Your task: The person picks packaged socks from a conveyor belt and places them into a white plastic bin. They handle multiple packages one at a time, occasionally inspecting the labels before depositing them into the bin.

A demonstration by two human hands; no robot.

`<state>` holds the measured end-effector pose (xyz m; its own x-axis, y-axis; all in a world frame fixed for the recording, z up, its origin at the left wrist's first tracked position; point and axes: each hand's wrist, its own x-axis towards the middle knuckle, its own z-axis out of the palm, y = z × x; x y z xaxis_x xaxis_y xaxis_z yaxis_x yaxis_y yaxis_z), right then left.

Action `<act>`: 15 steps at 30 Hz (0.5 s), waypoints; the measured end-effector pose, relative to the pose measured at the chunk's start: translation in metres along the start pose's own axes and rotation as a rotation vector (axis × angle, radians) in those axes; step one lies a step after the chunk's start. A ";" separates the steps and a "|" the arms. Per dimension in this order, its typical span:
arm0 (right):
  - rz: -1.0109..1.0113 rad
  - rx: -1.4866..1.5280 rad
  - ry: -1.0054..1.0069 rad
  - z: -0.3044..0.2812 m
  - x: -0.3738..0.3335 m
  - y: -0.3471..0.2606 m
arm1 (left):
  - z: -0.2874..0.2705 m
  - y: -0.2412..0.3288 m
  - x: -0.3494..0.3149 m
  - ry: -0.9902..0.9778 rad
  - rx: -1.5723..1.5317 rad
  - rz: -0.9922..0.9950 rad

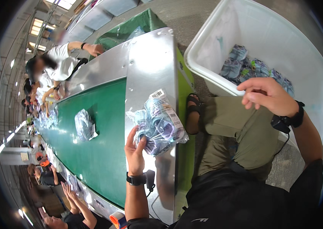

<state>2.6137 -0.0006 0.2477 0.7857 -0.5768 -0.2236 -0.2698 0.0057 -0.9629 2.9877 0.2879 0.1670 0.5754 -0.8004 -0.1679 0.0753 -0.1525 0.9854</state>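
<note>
My left hand grips the lower left corner of a clear plastic bag between thumb and fingers. Through the film I see light blue and purple items that look like a pair of shoes, and white barcode labels are stuck on it. This bag is at the metal end plate of a conveyor. My right hand hovers over the near rim of a big white bin, fingers loosely bent and nothing held. Similar bagged items lie on the bin's floor.
Another bag rests on the green conveyor belt, with more bags farther along. Co-workers line both sides. A green-lined container stands beyond the conveyor's far edge. An orange-rimmed tape roll sits near my left elbow.
</note>
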 end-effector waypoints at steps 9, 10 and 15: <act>-0.193 -0.177 -0.002 -0.004 0.010 0.008 | 0.067 0.020 -0.002 -0.275 -0.288 -0.213; -0.166 -0.162 0.009 -0.003 0.012 0.009 | 0.077 0.022 -0.005 -0.334 -0.292 -0.174; -0.164 -0.081 -0.176 0.002 0.015 0.009 | 0.127 0.047 -0.009 -0.635 -0.230 -0.016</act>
<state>2.6238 -0.0076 0.2354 0.9056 -0.4133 -0.0954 -0.1693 -0.1460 -0.9747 2.8827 0.2149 0.2109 -0.0127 -0.9952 -0.0967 0.2915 -0.0962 0.9517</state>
